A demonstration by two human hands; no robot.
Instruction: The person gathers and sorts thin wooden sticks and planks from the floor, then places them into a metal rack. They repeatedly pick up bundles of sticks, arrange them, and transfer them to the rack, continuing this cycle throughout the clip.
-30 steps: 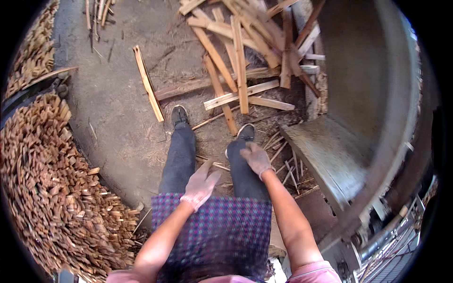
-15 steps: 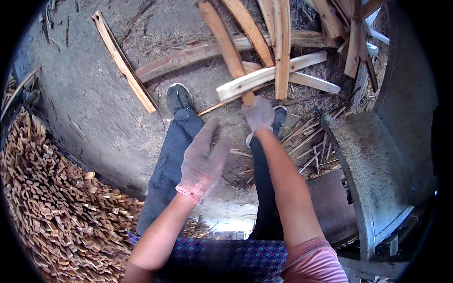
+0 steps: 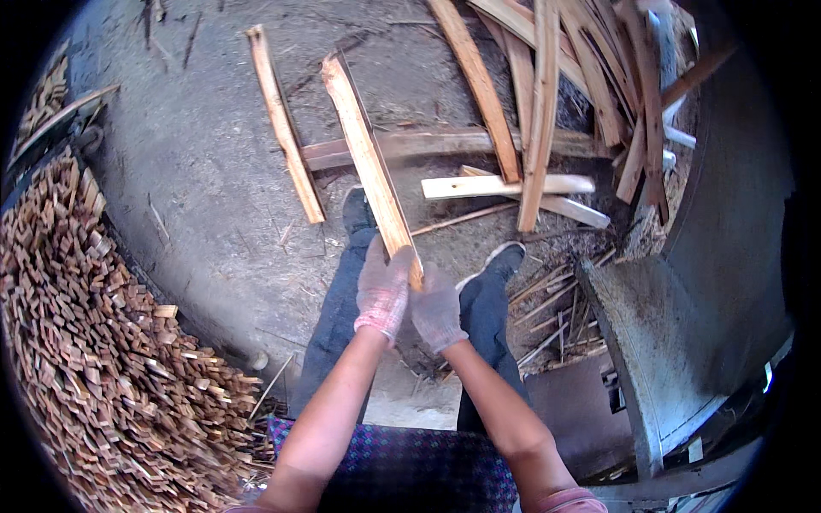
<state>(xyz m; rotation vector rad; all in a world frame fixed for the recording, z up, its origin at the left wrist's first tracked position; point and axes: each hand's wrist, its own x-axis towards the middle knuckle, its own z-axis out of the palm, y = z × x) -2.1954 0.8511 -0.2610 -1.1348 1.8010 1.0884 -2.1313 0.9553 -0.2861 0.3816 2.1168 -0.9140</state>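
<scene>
A long wooden slat (image 3: 366,154) with one pale face and a dark edge slants up and away from my lap, its near end between both gloved hands. My left hand (image 3: 384,286) is closed on its left side. Against the same near end, on the right, my right hand (image 3: 437,309) is closed too; its fingertips are partly hidden. Another slat (image 3: 285,124) lies on the ground to the left. Beyond my feet a long plank (image 3: 428,142) lies crosswise, and a pale short slat (image 3: 505,185) rests to the right of the held piece.
Small cut wood pieces (image 3: 120,342) form a big heap at the left. Several long slats (image 3: 540,111) lean and cross at the far right. A curved metal sheet (image 3: 663,325) stands close on my right, beside thin wood scraps (image 3: 556,308) on the ground.
My right hand has drawn the slat nearer and to the left, clear of the pale short one. My left hand, open and apart before, has closed on it.
</scene>
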